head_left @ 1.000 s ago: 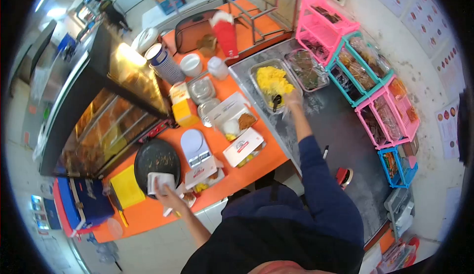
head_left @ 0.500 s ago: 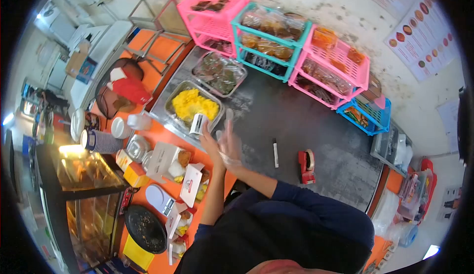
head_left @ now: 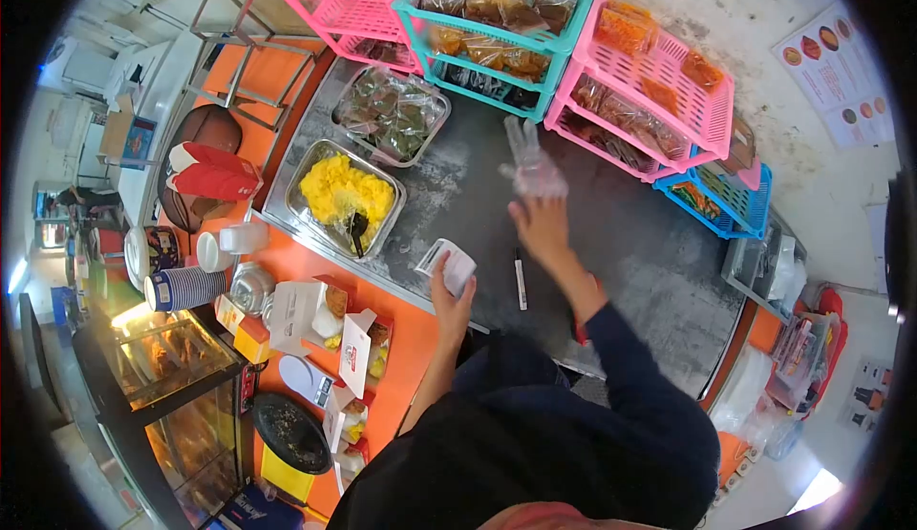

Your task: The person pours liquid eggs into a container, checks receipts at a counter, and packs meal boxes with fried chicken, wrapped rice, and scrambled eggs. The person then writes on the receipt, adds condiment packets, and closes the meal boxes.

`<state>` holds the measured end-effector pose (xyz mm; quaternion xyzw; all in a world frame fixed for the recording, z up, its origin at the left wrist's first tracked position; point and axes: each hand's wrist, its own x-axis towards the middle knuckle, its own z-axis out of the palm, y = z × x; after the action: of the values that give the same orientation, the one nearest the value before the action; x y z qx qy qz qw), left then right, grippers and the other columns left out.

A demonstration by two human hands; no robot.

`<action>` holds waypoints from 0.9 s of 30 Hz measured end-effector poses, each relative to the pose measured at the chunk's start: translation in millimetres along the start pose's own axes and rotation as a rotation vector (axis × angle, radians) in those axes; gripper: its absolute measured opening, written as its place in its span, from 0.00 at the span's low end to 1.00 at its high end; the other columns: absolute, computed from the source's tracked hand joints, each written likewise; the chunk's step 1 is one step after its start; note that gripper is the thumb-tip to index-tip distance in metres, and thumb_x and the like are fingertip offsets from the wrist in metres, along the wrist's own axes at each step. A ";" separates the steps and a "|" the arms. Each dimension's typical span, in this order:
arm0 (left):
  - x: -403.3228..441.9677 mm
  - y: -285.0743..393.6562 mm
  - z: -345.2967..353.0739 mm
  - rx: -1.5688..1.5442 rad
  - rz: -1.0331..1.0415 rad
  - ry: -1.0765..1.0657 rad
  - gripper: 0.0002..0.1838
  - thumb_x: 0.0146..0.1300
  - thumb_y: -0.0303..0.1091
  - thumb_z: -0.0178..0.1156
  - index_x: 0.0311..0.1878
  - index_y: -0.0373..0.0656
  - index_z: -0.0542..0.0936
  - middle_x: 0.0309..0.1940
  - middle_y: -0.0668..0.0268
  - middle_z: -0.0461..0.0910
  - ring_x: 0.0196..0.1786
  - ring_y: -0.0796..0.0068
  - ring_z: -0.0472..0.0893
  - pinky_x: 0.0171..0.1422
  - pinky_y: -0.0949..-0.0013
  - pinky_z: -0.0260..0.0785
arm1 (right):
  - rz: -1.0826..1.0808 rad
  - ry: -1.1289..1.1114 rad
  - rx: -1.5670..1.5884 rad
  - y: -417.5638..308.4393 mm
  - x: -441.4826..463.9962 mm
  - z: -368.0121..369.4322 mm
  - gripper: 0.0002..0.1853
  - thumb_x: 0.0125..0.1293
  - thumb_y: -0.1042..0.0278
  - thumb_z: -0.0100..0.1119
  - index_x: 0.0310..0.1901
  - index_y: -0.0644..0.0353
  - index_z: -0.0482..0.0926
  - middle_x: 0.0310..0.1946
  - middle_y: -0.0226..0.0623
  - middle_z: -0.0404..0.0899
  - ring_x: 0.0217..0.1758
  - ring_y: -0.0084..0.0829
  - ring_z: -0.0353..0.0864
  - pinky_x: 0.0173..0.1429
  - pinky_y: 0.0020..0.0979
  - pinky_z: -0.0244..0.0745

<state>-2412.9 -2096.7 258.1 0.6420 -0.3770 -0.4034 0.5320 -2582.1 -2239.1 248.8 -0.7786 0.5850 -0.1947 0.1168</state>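
My left hand [head_left: 451, 301] holds a small white printed box [head_left: 446, 265] over the front edge of the dark counter, fingers wrapped on its near side. Farther right, my right hand [head_left: 541, 196] reaches over the counter in a clear plastic glove, fingers stretched out and holding nothing. A white marker [head_left: 521, 284] lies between the hands. Left of them stands a metal tray of yellow food [head_left: 334, 189] with a black spoon [head_left: 358, 230] in it. Behind it is a plastic-covered tray of dark green items [head_left: 392, 115]. My right forearm mostly hides something red on the counter.
Pink baskets [head_left: 657, 91] and teal baskets [head_left: 492, 29] line the wall, with a blue basket [head_left: 716, 201] at right. On the orange table [head_left: 406, 377] are open food boxes [head_left: 355, 350], a scale [head_left: 306, 379], a black pan [head_left: 289, 433] and stacked cups [head_left: 186, 290]. A heated display case [head_left: 162, 363] stands at left.
The view has turned toward the dark counter. My right hand has left the yellow food tray, come beside my left hand, then moved away to the right. My left hand has carried the white box from the pan.
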 end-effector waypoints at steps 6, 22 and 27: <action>0.9 -57.7 -20.4 -0.133 -0.224 -0.163 0.39 0.41 0.10 0.56 0.62 0.47 0.69 0.56 0.61 0.63 0.65 0.63 0.64 0.66 0.66 0.63 | -0.029 0.211 -0.712 199.9 112.3 42.8 0.21 0.69 0.53 0.40 0.53 0.57 0.76 0.55 0.48 0.72 0.61 0.52 0.67 0.68 0.51 0.54; 12.1 -112.7 -62.8 0.960 0.064 0.053 0.48 0.42 0.60 0.69 0.69 0.68 0.61 0.74 0.54 0.41 0.75 0.47 0.42 0.70 0.42 0.43 | -0.958 -0.623 -0.170 22.6 -57.8 42.6 0.13 0.57 0.71 0.53 0.46 0.52 0.71 0.44 0.34 0.70 0.44 0.39 0.75 0.44 0.39 0.73; 16.4 -106.0 -52.7 1.030 -0.126 0.058 0.51 0.41 0.67 0.65 0.71 0.69 0.58 0.75 0.59 0.38 0.76 0.46 0.32 0.68 0.28 0.24 | -0.952 -0.438 -0.133 10.0 -35.9 58.7 0.12 0.55 0.69 0.58 0.41 0.52 0.70 0.38 0.32 0.70 0.36 0.31 0.76 0.33 0.27 0.72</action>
<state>-2352.3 -2075.8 157.3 0.8530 -0.4722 -0.1788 0.1320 -2573.6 -2210.3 186.0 -0.9863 0.1397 -0.0213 0.0852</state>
